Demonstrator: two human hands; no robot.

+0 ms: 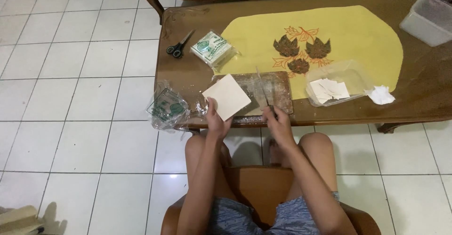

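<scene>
A: Quick count, what's on the table?

B: One wooden cutting board (273,93) at the near edge of the wooden table (423,98). One knife (262,86), one pair of scissors (177,46), one sealed packet of square sheets (214,49), one emptied plastic wrapper (167,109) hanging at the near-left corner. Two clear tubs: one (340,80) with cut white pieces inside, one (427,19) at the far-right corner. One crumpled white scrap (380,95) just beside the near tub. One yellow mat (358,28) with three brown leaf shapes.

A: Your hands?

B: My left hand (216,119) pinches one pale square sheet (227,96) by its near corner, thumb on top, fingers closed under it. My right hand (278,118) is wrapped tight around the knife handle.

A: Sheet position, orientation?

B: It's over the board's left end, turned like a diamond, one corner toward me, the opposite one toward the packet. It's square, so no real long axis.

A: Knife?

B: Long axis runs away from me, tip pointing to the far side and leaning a bit left. The blade lies over the board, just right of the sheet. Can't tell if it touches the wood.
</scene>
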